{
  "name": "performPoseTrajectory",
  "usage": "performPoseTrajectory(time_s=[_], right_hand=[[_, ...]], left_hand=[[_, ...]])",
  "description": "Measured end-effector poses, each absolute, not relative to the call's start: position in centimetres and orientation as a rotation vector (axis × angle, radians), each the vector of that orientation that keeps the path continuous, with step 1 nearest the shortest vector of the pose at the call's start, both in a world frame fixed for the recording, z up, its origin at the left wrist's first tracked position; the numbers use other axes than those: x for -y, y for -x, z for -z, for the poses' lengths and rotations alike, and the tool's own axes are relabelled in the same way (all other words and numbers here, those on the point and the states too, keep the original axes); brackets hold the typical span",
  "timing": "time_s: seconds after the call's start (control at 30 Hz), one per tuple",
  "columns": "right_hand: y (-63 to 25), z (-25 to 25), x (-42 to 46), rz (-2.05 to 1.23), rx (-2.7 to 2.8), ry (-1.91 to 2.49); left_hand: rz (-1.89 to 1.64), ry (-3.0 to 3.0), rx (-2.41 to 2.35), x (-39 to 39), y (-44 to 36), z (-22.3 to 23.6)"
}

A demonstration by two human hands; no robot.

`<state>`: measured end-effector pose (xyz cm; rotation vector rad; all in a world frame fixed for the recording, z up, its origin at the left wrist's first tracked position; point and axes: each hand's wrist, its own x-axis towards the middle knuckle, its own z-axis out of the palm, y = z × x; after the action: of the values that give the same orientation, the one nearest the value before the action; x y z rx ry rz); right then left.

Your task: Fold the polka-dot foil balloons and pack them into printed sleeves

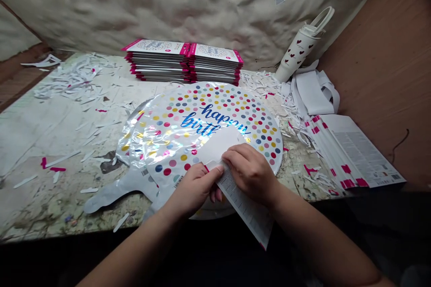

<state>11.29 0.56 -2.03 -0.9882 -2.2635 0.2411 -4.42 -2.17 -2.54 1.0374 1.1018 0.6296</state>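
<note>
Bare forearms reach in from seven and five o'clock, converging on a printed card held over the five o'clock side of a foil balloon. It looks light, stiff yet easily creased, best gripped by its edges; the left hand pinches its nine o'clock edge, the right hand, fingers curled, pinches by its white flap.

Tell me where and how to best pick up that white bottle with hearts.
Probably the loop handle on top, coming from above and the left: it stands up past the lid, so it can be hooked. The bottle appears tilted right, with wide white strips beside its base on that side, leaving the left freer.
</note>
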Motion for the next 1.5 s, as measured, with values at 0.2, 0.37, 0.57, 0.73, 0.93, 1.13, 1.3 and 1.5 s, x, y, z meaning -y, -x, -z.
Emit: performPoseTrajectory(time_s=[0.2,0.37,0.57,0.73,0.93,1.13,1.3,1.5], right_hand=[[-20.0,-1.1,0.3,-0.429,2.306,1.487],[-21.6,-1.2,3.5,-0.275,2.504,1.798],[-13.3,2.1,2.2,-0.067,2.300,1.114],[-14.1,1.5,-0.5,-0.198,2.062,0.739],[-14.8,5.4,1.3,-0.046,2.499,0.719],[-14.8,7.4,3.6,-0.032,2.597,0.788],[-13.8,5.6,1.3,-0.589,2.469,1.183],[-12.8,4.3,-2.1,-0.466,2.580,1.407]], left_hand=[[-0.738,-0.939,-1.183,2.0,6.0,3.4],[-0.853,-0.719,-1.218,2.2,5.2,3.6],[-0.972,-1.345,-1.298,3.7,5.7,0.9],[-1.501,-2.174,-1.412,2.2,10.9,0.1],[-0.648,-2.945,-1.038,3.0,11.7,4.8],[-0.610,-2.884,-0.958,5.1,9.7,6.8],[-0.492,-2.359,-1.297,3.3,8.0,5.1],[-0.257,-2.198,-1.561,-0.2,7.1,4.5]])
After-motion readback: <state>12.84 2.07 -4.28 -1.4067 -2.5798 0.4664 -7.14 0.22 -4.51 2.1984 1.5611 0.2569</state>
